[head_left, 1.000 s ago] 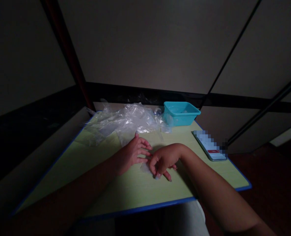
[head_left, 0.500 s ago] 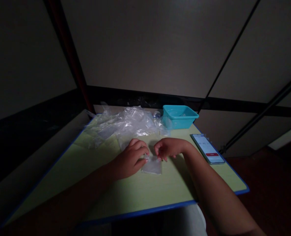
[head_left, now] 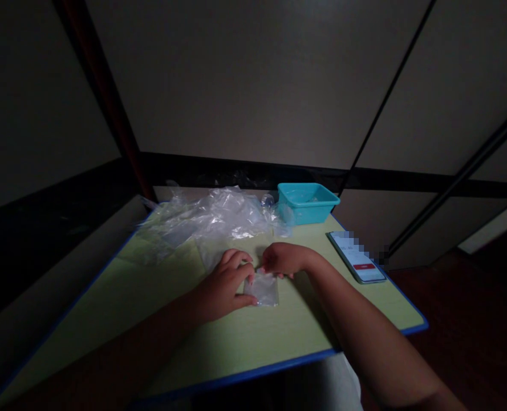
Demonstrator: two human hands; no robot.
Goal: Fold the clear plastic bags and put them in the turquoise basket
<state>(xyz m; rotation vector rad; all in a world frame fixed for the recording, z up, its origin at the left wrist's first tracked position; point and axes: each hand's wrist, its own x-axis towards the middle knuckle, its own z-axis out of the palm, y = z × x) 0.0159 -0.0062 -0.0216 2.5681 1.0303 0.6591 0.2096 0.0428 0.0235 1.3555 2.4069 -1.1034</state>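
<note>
A small clear plastic bag [head_left: 265, 290] lies flat on the pale green table [head_left: 185, 348], in front of me. My left hand [head_left: 226, 285] rests at its left side, thumb on the lower left corner and fingers apart, curved over the left edge. At the bag's top edge is my right hand [head_left: 284, 260], its fingers curled together in a pinch; what is between the fingertips is too small and dark to make out. Behind both hands spreads a heap of crumpled clear plastic bags [head_left: 231, 211].
A turquoise basket [head_left: 307, 214] stands at the table's back right, with something clear inside. A phone [head_left: 356, 257] with a lit screen lies near the right edge. Dark panelled walls rise behind the table.
My left thumb has moved down to the bag's lower left corner, and the fingers have spread from it. My right hand has shifted slightly left along the top edge. The view has turned slightly.
</note>
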